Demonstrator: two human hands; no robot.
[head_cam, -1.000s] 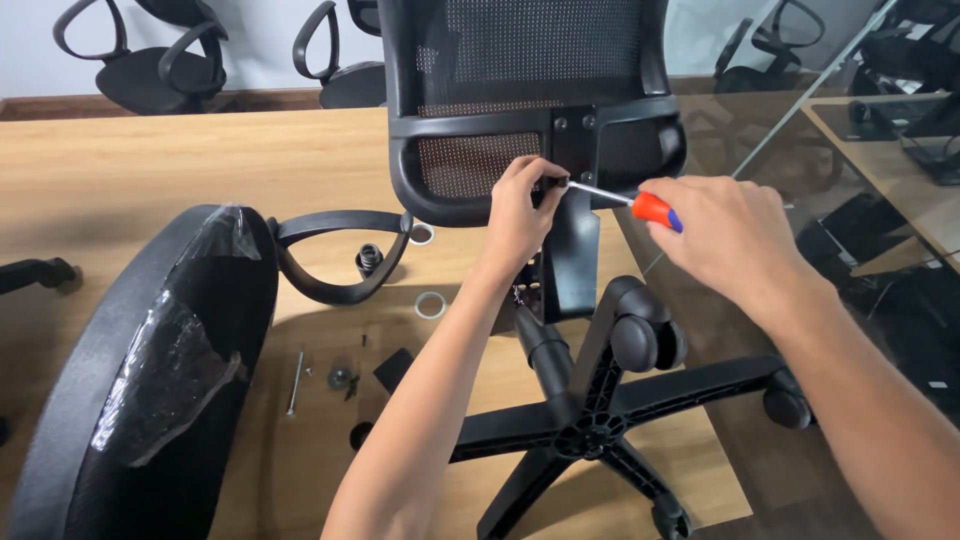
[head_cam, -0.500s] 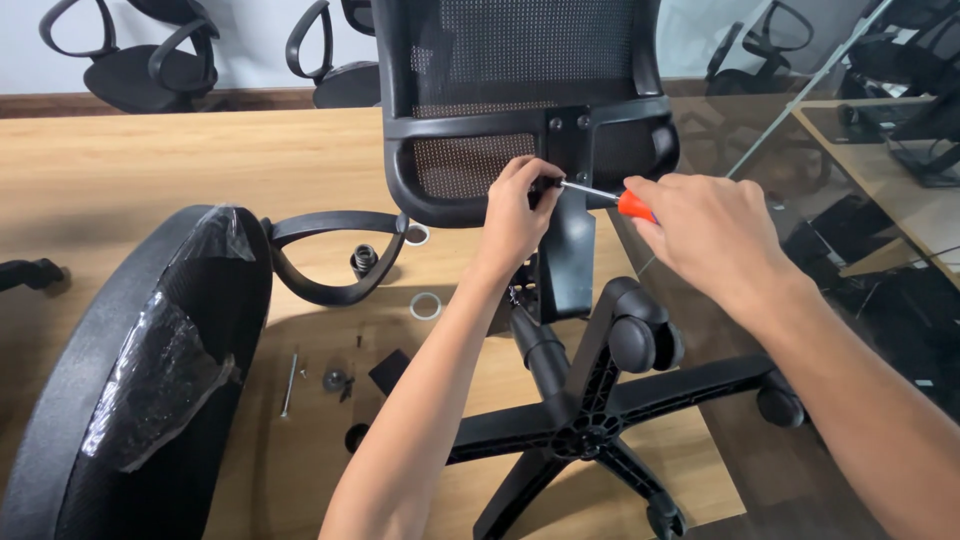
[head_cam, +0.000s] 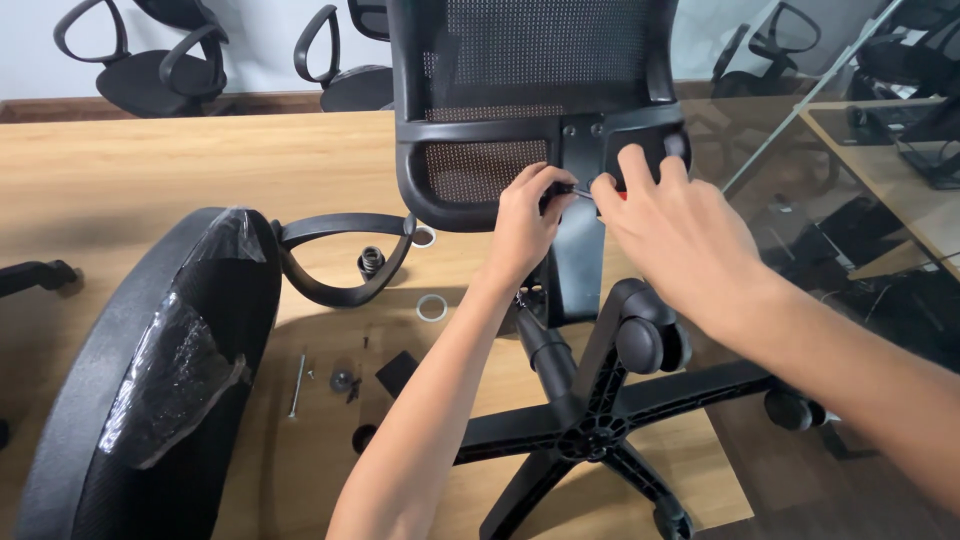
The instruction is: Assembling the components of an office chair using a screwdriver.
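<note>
While a wide wooden table [head_cam: 150,170] fills most of the view, a black mesh chair back [head_cam: 530,100] is stood upright at its far side, with a padded seat [head_cam: 150,380] partly wrapped in clear plastic lying at the near left. A 5-legged wheeled base [head_cam: 600,420] is laid on its side just below the chair back, its casters raised. A curved black armrest [head_cam: 340,255] is seen between seat and back. The right hand [head_cam: 690,240] is closed around a screwdriver [head_cam: 590,192] — only a sliver of red handle and the thin shaft are shown — aimed at the back's lower bracket. The left hand [head_cam: 530,220] is pinched narrowly at the shaft's tip, against the bracket. 2 white rings [head_cam: 432,307] and loose small screws [head_cam: 345,380] are scattered on the table near the armrest.
</note>
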